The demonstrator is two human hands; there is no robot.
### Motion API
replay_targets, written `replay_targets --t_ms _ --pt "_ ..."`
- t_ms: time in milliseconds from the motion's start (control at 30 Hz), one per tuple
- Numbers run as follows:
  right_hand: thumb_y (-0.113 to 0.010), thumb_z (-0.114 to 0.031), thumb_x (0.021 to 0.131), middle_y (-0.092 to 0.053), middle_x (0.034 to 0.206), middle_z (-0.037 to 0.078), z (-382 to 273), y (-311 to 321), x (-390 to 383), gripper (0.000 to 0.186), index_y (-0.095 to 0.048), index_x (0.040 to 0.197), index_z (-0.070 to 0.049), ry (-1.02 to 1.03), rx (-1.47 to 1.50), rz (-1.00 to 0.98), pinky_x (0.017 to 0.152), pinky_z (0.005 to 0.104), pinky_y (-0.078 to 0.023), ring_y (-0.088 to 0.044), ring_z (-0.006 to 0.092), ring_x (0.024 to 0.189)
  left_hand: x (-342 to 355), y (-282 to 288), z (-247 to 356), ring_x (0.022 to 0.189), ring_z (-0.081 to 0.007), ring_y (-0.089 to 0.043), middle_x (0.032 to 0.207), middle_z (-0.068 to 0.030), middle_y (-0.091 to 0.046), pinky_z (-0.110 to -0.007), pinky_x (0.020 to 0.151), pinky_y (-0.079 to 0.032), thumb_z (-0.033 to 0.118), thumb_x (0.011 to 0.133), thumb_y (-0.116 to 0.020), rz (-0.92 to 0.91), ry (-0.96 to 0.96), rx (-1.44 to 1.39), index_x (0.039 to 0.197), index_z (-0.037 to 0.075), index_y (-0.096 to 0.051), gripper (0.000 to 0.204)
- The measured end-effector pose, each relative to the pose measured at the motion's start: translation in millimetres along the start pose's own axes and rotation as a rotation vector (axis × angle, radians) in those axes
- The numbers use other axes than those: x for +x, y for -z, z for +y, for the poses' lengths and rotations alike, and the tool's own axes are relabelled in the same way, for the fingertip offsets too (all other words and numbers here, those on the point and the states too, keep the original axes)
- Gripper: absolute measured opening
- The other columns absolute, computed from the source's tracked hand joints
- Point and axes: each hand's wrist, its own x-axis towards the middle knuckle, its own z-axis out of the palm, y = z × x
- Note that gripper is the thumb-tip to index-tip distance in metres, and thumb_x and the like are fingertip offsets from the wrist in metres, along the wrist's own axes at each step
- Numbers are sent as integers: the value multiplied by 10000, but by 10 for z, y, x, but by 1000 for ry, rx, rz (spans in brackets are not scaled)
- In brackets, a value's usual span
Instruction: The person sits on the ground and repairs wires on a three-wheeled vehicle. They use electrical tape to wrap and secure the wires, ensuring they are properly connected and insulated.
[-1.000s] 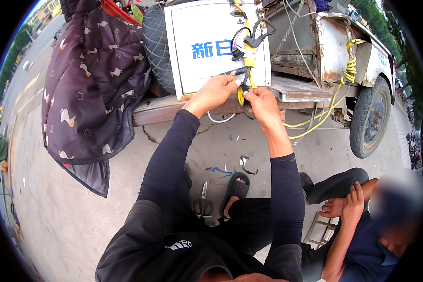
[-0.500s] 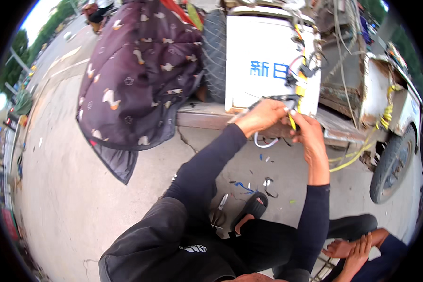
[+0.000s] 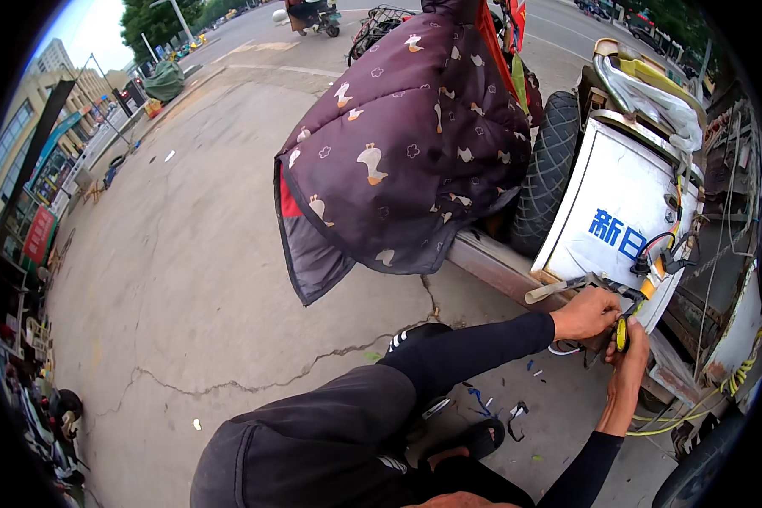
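Observation:
My left hand (image 3: 586, 314) is closed, its fingertips pinching a dark wire harness (image 3: 614, 286) in front of the white panel (image 3: 599, 179). Yellow tape (image 3: 652, 278) wraps part of that harness. Close beside it, my right hand (image 3: 628, 360) grips a roll of yellow tape (image 3: 622, 334), seen edge-on. A pale tube-like end (image 3: 547, 292) sticks out to the left of my left hand. Black connectors (image 3: 662, 258) and thin coloured wires hang on the panel's right side. The fingers partly hide the spot where tape and harness meet.
A dark quilted cover (image 3: 406, 144) with bird prints drapes left of the tyre (image 3: 548, 173). A rusty metal beam (image 3: 499, 269) runs below the panel. Yellow cable (image 3: 741, 372) hangs at the right. Wire scraps (image 3: 481, 401) lie on the cracked pavement near my sandal (image 3: 483, 438).
The view has swung left, so the panel and both hands now appear farther right. My hands stay together at the harness. The yellow roll in my right hand now shows plainly.

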Motion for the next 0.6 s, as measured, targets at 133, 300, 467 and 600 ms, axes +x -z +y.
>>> replay_targets --t_ms 133,300,467,600 --pt "-605 -473 969 -553 719 -11 -163 -55 -86 418 -671 976 -60 44 -131 -17 484 230 -378 -534 83 559 -37 83 69 798 -393 -672 848 -233 -689 -430 716 -513 141 913 -627 -11 -8 -11 936 -32 -698 189" --pt "-636 -568 933 -592 702 19 -495 -328 -291 565 -673 920 -5 -129 -450 -60 421 240 -429 -586 104 531 -409 66 18 818 -434 -659 847 -266 -672 -483 718 -505 112 926 -573 54 -14 120 945 -32 -681 181" --pt "-695 -625 864 -620 668 85 -801 -810 -390 666 -650 766 33 -37 -889 -16 427 278 -482 -618 158 493 -618 454 143 773 -467 -647 832 -269 -672 -513 714 -506 110 923 -578 80 -72 58 982 -29 -695 190" --pt "-723 -645 835 -627 673 116 -968 -1093 -511 711 -626 788 57 -110 -889 -48 424 301 -495 -628 187 495 -851 620 285 784 -435 -672 793 -280 -661 -495 702 -516 114 907 -609 66 32 20 895 -15 -724 173"
